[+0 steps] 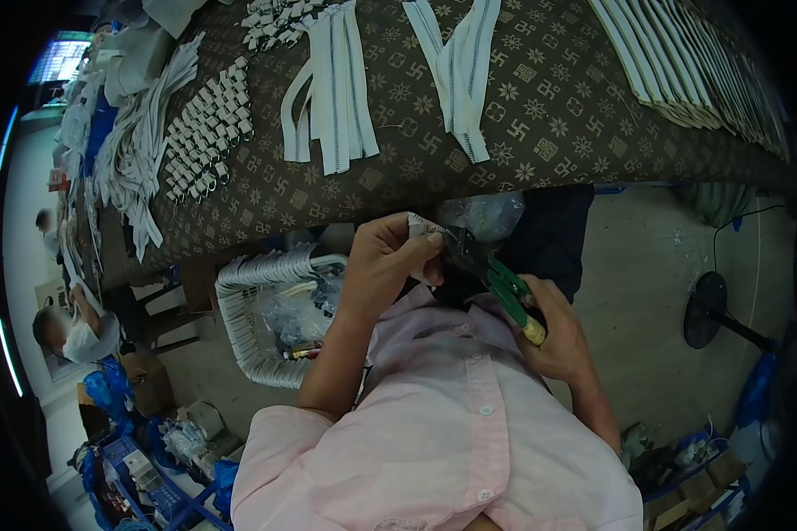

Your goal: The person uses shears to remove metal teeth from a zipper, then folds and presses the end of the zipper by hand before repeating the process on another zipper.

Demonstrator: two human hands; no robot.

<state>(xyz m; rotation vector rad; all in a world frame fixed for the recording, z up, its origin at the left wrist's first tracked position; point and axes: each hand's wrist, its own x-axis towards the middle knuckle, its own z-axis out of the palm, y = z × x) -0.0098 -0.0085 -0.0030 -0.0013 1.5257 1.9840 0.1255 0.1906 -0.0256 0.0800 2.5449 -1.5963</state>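
Close to my chest, below the table edge, my left hand (pixel 383 261) pinches a short end of white zipper tape (pixel 422 225) between thumb and fingers. My right hand (pixel 558 334) is closed around a pair of green-handled pliers (pixel 507 290) with a yellowish grip end. The dark head of the pliers meets the tape beside my left fingertips; exactly what lies between the jaws cannot be made out. On the table ahead lie white zippers with dark teeth (pixel 335 106) and another folded zipper (pixel 462 93).
A patterned brown cloth covers the table (pixel 540 133). Rows of small white-and-metal pieces (pixel 208 133) lie at left, with a stack of zippers (pixel 682 66) at right. A white woven basket (pixel 239 323) holds plastic bags. A black fan (pixel 706 310) stands right. People sit far left.
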